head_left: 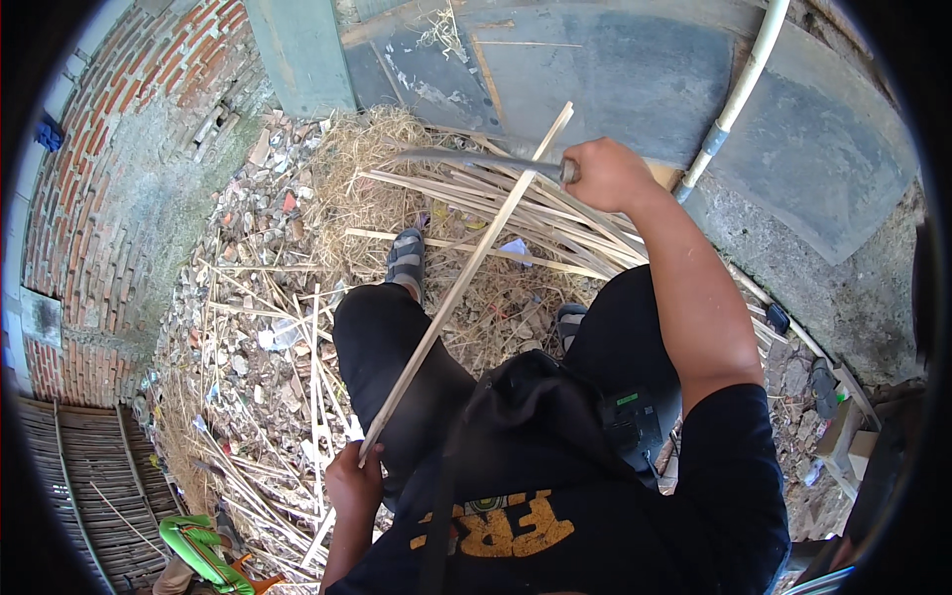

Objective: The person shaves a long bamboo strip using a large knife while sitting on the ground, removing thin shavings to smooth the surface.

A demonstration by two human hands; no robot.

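Observation:
A long pale bamboo strip (pixel 451 297) runs slantwise over my left thigh and up past my feet. Its near end is in my closed left hand (pixel 354 486). In my right hand (pixel 607 175) is the handle of a machete, whose long dark blade (pixel 466 157) points left. The blade crosses the strip close to its far end; whether it cuts into the wood I cannot tell. Below the blade, a pile of loose bamboo strips (pixel 555 230) lies on the ground beside fibrous shavings (pixel 367 164).
More thin strips (pixel 315 367) lie scattered over rubble at left, near a clear plastic piece (pixel 281 334). A brick wall (pixel 109 198) rises at left, grey panels (pixel 615 89) and a pale pipe (pixel 739 94) ahead. Someone in green (pixel 203 550) is at lower left.

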